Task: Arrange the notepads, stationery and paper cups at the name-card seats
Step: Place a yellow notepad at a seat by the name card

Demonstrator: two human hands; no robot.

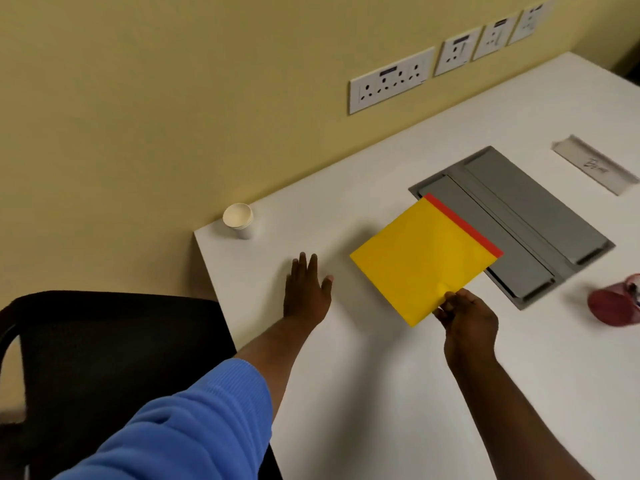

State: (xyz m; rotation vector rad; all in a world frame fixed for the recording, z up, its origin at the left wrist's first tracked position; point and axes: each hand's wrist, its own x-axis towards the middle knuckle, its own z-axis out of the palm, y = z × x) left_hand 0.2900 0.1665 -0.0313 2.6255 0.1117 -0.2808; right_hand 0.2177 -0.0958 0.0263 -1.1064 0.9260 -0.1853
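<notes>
Even soft light, faint shadows; motion blur at right edge; wide-angle bending.

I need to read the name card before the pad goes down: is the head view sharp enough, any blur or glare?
Head view: writing on the name card is smeared, unreadable; red object at right edge blurred too; yellow notepad fairly sharp; light soft, no glare.

My white flat-topped bench (381,393) stands against a pale yellow wall (173,98), which carries a row of white plastic socket plates (391,79). A grey rectangular cable hatch (530,209) sits flush in the bench. A black padded chair (104,341) stands at its left end.
</notes>
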